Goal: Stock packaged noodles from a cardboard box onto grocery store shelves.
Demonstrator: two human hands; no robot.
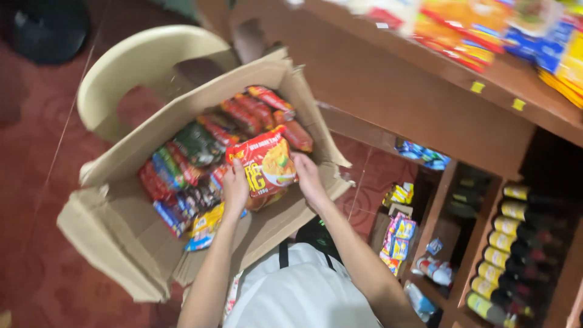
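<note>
Both hands are gripping a red noodle packet [265, 164] just above the open cardboard box [121, 237] — left hand [235, 187] and right hand [308, 177], fingers curled round its lower edges. The box is sitting tilted on a plastic chair [143, 61] — it might be tipping, spilling packets onto the floor.

The colourful packets on the brown wooden shelf [425, 91] are blurred and cut off by the top edge. The lower packets in the open cardboard box [121, 237] lie hidden under others. The row of dark yellow-labelled bottles [504, 255] runs off the right edge, perhaps sauce.
</note>
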